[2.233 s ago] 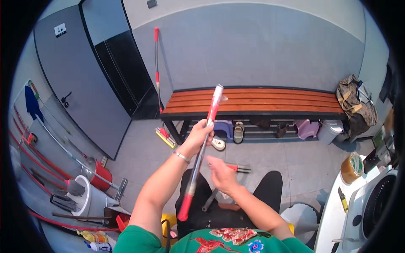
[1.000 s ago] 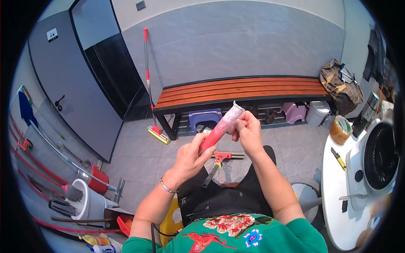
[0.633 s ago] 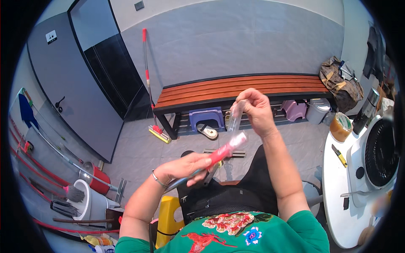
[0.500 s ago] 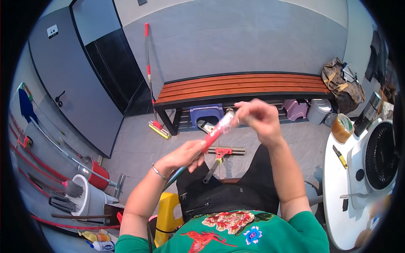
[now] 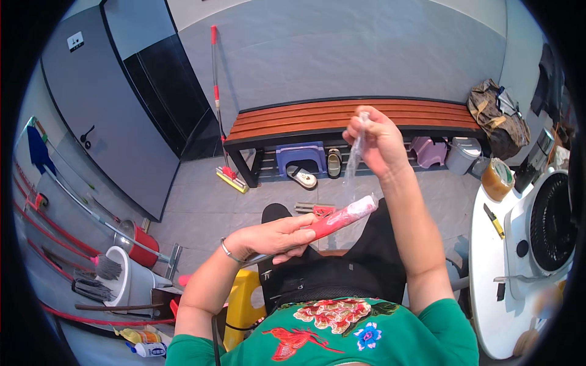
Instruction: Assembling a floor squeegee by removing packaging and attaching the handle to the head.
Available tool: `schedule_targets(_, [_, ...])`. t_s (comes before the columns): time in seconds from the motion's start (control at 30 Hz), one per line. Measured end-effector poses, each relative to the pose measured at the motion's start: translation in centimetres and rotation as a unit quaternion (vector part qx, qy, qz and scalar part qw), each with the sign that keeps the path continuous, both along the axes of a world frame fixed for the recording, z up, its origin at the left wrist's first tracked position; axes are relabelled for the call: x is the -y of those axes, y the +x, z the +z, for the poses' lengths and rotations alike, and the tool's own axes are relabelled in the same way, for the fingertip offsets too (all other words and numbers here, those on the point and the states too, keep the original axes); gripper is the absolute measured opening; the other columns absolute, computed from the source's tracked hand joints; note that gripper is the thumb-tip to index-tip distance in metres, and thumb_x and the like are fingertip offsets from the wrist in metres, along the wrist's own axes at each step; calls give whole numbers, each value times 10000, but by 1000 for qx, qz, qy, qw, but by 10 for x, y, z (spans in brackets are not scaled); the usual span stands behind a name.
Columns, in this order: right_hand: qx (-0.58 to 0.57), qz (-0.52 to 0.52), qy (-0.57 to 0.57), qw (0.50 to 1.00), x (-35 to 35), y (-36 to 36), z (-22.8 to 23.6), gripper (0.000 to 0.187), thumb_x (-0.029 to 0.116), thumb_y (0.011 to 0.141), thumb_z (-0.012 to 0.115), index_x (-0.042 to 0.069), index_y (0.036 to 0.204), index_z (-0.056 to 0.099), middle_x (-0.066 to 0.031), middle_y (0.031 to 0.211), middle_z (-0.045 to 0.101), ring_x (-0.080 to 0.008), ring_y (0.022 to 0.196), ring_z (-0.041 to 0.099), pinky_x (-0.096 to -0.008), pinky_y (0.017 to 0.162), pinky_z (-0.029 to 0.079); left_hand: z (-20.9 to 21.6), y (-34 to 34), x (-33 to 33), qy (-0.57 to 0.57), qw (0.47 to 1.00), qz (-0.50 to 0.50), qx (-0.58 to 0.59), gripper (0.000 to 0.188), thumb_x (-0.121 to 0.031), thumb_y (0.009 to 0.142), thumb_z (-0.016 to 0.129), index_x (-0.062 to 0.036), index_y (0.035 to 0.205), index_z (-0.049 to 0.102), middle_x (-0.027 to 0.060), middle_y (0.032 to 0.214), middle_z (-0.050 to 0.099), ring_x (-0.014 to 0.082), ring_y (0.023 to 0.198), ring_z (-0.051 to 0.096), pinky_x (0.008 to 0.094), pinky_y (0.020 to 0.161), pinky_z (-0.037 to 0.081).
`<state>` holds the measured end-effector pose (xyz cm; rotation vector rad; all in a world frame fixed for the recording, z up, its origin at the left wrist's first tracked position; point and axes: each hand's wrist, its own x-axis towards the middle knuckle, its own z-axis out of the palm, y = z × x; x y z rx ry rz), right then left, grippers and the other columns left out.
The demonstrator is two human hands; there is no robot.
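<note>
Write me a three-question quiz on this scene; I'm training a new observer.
1. True or false: the left hand grips a red handle.
2. What does the right hand pinch? A) a clear plastic strip B) a roll of tape C) a slipper
3. Fill in: the red-and-silver mop leans against the ___ beside the wooden bench.

Key: 1 true. 2 A, the clear plastic strip. 3 wall.

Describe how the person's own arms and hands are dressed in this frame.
Both forearms are bare. The left hand has a thin silver bangle at the wrist; the right hand shows no jewellery or glove. Short green sleeves end above the elbows, part of a green top with red, white and blue floral embroidery.
</note>
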<state>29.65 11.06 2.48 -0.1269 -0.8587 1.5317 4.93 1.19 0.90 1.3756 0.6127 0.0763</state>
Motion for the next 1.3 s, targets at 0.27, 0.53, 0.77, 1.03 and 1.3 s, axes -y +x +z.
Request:
schedule_targets(0.27, [43,-33,312,949,56,-4,47,92,86,860,593,46,844,512,-22,666,507,-136,653,489,-332,743,430,-32,-18,-39,114,974,190,-49,398,-448,989,336,-68,1026,446,-1,602,452,73,402,442,201,362,385])
schedule_targets(0.53, [-170,-44,15,984,25,58,-39,117,49,853,561,46,962,517,-13,730,483,-147,709,450,-331,773,408,3,-22,0,50,952,209,217,380,-412,942,476,-36,991,462,7,544,422,59,343,374,188,312,303])
schedule_targets(0.77, [-234,-128,-142,953,-11,55,-69,95,57,916,459,41,955,544,-27,782,524,-173,715,501,-341,730,443,19,-14,13,141,955,183,188,526,-283,855,661,-1,1240,439,-13,611,466,41,390,404,185,327,330])
schedule_targets(1.03, [3,-258,-197,946,-66,73,-80,117,62,887,525,94,973,598,-44,889,669,-144,761,619,-299,676,483,-23,-18,5,-40,973,57,221,476,-466,878,568,-27,739,449,76,698,442,123,445,478,216,329,371])
schedule_targets(1.3, [437,-249,-45,863,-30,119,-70,381,171,870,615,105,1240,554,-48,890,688,-115,813,639,-252,686,483,-36,-43,-8,-49,905,238,350,419,-339,940,513,-4,1180,437,80,728,466,99,424,454,198,349,373])
